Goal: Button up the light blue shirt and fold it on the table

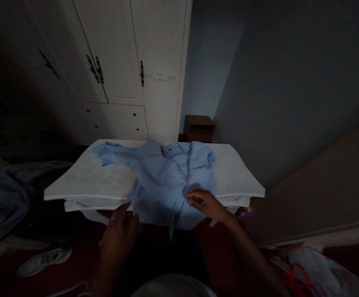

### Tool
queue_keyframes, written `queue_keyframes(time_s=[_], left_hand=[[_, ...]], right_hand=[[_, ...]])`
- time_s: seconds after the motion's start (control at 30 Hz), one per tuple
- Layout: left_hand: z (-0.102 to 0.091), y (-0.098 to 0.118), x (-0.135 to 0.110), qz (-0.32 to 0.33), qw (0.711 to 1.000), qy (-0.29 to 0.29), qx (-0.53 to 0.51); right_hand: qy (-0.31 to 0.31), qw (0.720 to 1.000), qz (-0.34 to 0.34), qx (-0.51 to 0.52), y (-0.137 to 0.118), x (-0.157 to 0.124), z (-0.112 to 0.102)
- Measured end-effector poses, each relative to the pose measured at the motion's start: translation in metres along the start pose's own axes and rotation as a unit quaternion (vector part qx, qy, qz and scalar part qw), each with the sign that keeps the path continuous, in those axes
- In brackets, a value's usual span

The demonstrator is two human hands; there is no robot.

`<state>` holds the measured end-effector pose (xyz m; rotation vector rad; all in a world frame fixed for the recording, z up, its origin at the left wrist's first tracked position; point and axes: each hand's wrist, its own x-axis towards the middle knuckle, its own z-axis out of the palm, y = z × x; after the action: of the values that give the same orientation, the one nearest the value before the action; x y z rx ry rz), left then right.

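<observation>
To handle this cloth well, I think both hands should work lightly and at the same level, because the pale blue shirt (157, 177) is thin and looks easy to drag out of line. The right hand (208, 203) is at the loose front edge (179, 200), with its fingers curved; whether its grip is closed on the cloth, I cannot tell. The left hand (119, 233) is beside the lower corner of the shirt, its thumb and forefinger somewhat apart, and here also I cannot say if the cloth is held. It would be good to draw the edge straight without a strong pull, and to smooth the folds outward afterwards. The shirt lies on the white worktop (83, 181), its collar (176, 149) at the far side and its lower part hanging over the near edge. One sleeve (114, 154) stretches to the left, the front is partly open, and many soft creases cross the body.
</observation>
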<state>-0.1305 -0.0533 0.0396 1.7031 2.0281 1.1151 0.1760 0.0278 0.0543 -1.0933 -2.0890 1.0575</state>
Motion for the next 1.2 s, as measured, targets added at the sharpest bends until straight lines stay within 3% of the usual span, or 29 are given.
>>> queue_keyframes(time_s=[0.17,0.37,0.53,0.67,0.83,1.03,1.2], left_hand=[[0.035,0.052,0.041,0.150,0.982,-0.076,-0.085],[0.101,0.101,0.102,0.296,0.942,-0.151,-0.050],[0.151,0.121,0.145,0.315,0.929,-0.186,0.062],[0.174,0.105,0.162,0.306,0.912,-0.222,0.157],[0.175,0.065,0.174,0.323,0.901,-0.225,0.182],[0.164,0.036,0.194,0.345,0.898,-0.236,0.136],[0.161,0.027,0.202,0.338,0.901,-0.259,0.082]], right_hand=[[0.119,0.987,0.070,0.086,0.025,-0.011,-0.037],[0.310,0.940,0.126,0.072,0.072,-0.001,-0.084],[0.315,0.922,0.216,0.061,0.102,0.049,-0.119],[0.252,0.936,0.240,0.064,0.110,0.091,-0.129],[0.181,0.950,0.238,0.090,0.104,0.107,-0.139],[0.193,0.946,0.204,0.160,0.076,0.101,-0.158],[0.228,0.926,0.185,0.239,0.048,0.109,-0.151]])
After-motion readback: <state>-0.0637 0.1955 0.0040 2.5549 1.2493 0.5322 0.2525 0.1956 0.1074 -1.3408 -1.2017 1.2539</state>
